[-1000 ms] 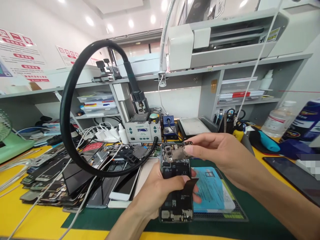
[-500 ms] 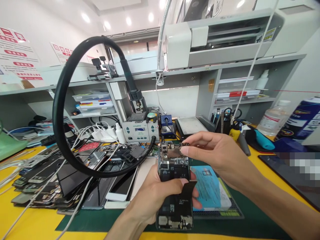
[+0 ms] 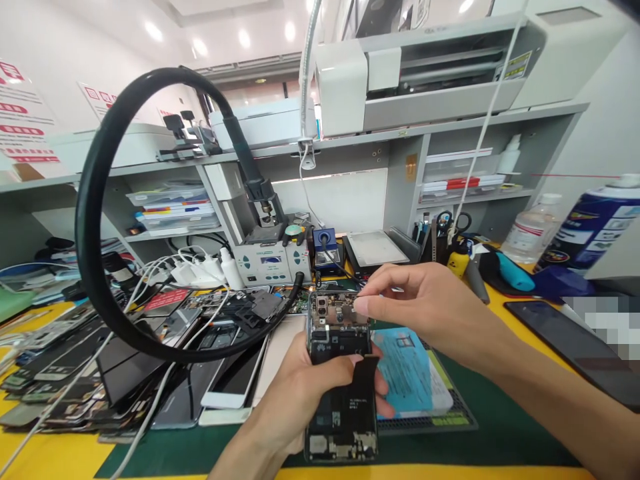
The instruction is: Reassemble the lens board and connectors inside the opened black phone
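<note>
My left hand (image 3: 293,387) is wrapped around an opened smartphone (image 3: 343,417) from the left and below. Its thumb lies over the black battery (image 3: 333,347), against a dark flap (image 3: 369,373) that sticks up at the right side. At the phone's top end sits a circuit board (image 3: 345,313) with a dual camera module (image 3: 323,307) at its left. My right hand (image 3: 400,297) pinches with thumb and forefinger at the board's upper right corner; the fingertips cover that corner. Whether the board lies fully flat in the frame I cannot tell.
Left of the hands lie stacked phone parts (image 3: 60,373) and a white phone (image 3: 235,373). A black hose (image 3: 87,220) loops in front of the hot-air station (image 3: 270,263). A blue-topped stack (image 3: 410,370) lies on the green mat (image 3: 500,427); a dark phone (image 3: 560,347) lies far right.
The circuit board, tilted up in my right fingers before, has come down into the phone's top end. Both hands and the phone sit slightly further left in view as the camera turned.
</note>
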Demonstrator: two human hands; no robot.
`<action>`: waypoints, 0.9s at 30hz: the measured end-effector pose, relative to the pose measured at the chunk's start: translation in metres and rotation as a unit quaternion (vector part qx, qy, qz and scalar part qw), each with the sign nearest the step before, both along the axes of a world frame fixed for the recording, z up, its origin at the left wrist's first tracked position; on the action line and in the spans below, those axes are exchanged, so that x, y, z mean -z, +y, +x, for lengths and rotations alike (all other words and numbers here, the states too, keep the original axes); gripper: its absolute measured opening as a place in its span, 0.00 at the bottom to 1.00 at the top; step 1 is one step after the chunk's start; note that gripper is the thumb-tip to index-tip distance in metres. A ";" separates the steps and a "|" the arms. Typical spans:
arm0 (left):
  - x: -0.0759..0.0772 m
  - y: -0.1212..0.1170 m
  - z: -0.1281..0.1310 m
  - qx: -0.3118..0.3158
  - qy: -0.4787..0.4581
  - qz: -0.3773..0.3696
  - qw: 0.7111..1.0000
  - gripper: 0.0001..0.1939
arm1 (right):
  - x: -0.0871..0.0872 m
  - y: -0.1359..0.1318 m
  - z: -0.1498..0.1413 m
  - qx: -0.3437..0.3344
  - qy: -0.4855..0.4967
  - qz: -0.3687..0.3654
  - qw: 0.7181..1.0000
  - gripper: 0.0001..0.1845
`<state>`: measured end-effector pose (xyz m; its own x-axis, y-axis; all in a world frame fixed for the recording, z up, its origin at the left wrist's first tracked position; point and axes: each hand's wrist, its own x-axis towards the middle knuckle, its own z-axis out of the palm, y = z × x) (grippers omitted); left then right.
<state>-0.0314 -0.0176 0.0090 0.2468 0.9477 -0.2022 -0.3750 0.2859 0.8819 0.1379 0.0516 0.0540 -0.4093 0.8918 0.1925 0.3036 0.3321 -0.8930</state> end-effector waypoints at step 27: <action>0.004 -0.001 -0.007 0.044 -0.003 0.003 0.999 0.12 | 0.000 0.002 -0.002 -0.041 0.093 -0.124 0.987 0.04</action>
